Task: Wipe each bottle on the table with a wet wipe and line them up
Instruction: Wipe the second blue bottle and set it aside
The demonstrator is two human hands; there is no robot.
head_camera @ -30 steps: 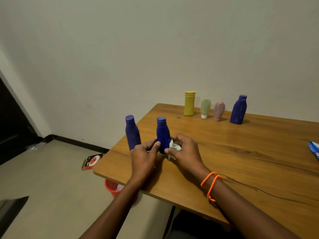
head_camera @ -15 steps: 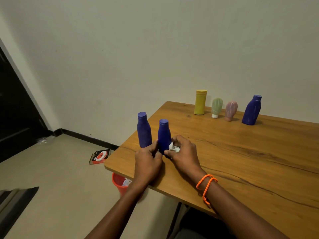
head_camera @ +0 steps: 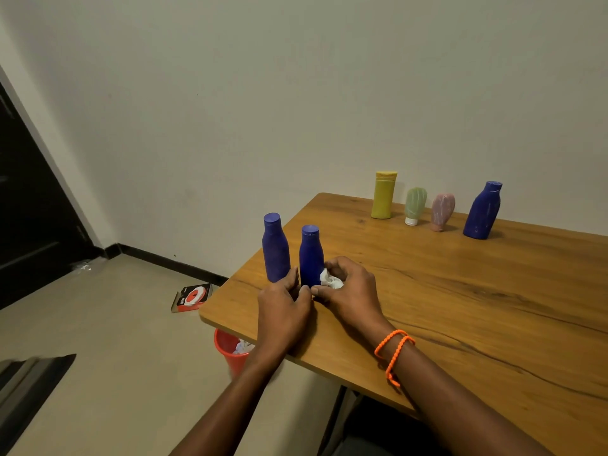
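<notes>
While the two earlier pictures showed a clear gap between the pair of tall dark-blue plastic bottles at the near left corner of the wooden bench (head_camera: 460, 291), the one being worked (head_camera: 310, 255) now stood just beside its twin (head_camera: 275, 248), the two nearly touching at the base. I read that as the wiping of this bottle about done and the lining-up under way. My left hand (head_camera: 284, 311) had its fingers curled against the foot of the worked bottle, steadying it. My right hand (head_camera: 352, 291) was closed around a crumpled white wet wipe (head_camera: 331, 280) and pressed it to the bottle's lower right side. That grip was tight on the wipe, not on the bottle itself. Along the far edge stood a yellow squared bottle (head_camera: 383, 195), a pale green tube (head_camera: 415, 205), a pink tube (head_camera: 442, 210) and a broader dark-blue bottle (head_camera: 482, 210), apparently not yet brought forward.
</notes>
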